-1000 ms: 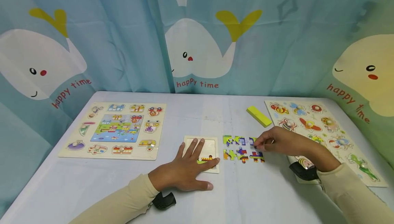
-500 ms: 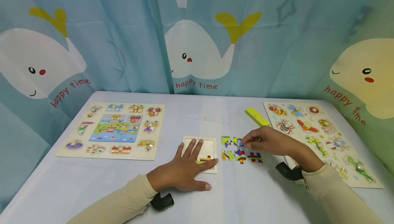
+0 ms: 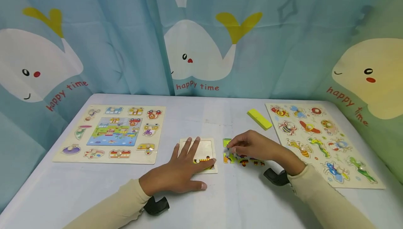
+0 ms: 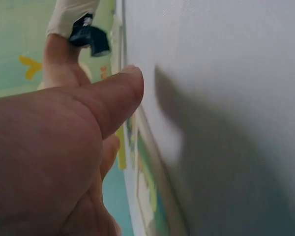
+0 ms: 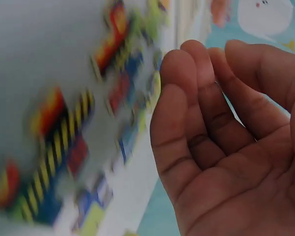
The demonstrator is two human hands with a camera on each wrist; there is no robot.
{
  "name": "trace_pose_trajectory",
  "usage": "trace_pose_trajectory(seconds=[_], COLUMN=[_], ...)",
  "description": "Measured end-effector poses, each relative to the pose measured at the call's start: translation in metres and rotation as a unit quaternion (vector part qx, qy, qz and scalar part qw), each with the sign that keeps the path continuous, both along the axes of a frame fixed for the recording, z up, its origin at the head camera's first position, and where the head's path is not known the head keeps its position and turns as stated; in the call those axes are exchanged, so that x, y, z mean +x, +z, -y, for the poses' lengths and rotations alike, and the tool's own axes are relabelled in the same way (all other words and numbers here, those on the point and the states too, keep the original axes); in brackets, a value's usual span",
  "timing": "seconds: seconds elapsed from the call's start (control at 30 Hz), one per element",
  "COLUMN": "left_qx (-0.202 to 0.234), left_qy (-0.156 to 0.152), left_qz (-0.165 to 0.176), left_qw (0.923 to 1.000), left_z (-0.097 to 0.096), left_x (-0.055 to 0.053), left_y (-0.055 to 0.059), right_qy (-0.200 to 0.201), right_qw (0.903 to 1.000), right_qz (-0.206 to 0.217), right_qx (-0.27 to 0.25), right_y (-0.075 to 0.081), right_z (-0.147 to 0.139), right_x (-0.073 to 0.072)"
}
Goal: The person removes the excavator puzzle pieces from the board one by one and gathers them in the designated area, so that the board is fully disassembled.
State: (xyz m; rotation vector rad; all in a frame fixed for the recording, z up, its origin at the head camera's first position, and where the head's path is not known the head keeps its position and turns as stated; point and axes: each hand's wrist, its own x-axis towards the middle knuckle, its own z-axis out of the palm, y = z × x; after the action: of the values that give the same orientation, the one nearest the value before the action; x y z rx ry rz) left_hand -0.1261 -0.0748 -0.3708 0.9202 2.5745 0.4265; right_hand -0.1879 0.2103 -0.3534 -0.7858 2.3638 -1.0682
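Note:
My left hand (image 3: 176, 171) lies with spread fingers across a small wooden puzzle tray (image 3: 210, 142), pressing on it. A yellow-and-black striped part of a picture (image 3: 205, 159) shows in the tray beside the index finger. Just right of the tray, my right hand (image 3: 256, 147) hovers low over several loose jigsaw pieces (image 3: 229, 158), its fingertips near a green piece (image 3: 226, 141). In the right wrist view, the fingers of the right hand (image 5: 226, 128) are loosely bent, with no piece visible between thumb and fingers. The hand hides some pieces in the head view.
A yellow-green block (image 3: 259, 119) lies behind the right hand. At the left stands a vehicle knob puzzle board (image 3: 110, 159), and an insect knob puzzle board (image 3: 315, 141) lies at the right. A blue whale-print curtain (image 3: 138, 47) hangs behind the table.
My right hand has moved left over the loose pieces, from the right end of the rows to the left end. The left hand stays on the tray, while the head view has shifted slightly.

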Motion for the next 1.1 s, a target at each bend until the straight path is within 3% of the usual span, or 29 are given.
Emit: trace_pose_trajectory(seconds=[0.17,0.47,0.83,1.1], left_qx=[0.009,0.034,0.02,0.013], left_qy=[-0.003,-0.019,-0.024,-0.038], left_qz=[0.002,0.035,0.045,0.04], left_qw=[1.0,0.9986,0.9985,0.9984], left_z=[0.018,0.049,0.051,0.051], left_x=[0.004,0.012,0.009,0.008], left_y=[0.003,-0.003,-0.007,-0.01], right_qy=[-0.001,-0.008,0.012,0.033], right_qw=[0.9997,0.9992,0.9981,0.9974], right_qz=[-0.014,-0.02,-0.035,-0.011], right_qx=[-0.019,-0.033,-0.049,-0.063], right_y=[-0.005,-0.007,-0.009,-0.015], right_z=[0.016,0.047,0.084,0.098], right_x=[0.001,0.004,0.005,0.006])
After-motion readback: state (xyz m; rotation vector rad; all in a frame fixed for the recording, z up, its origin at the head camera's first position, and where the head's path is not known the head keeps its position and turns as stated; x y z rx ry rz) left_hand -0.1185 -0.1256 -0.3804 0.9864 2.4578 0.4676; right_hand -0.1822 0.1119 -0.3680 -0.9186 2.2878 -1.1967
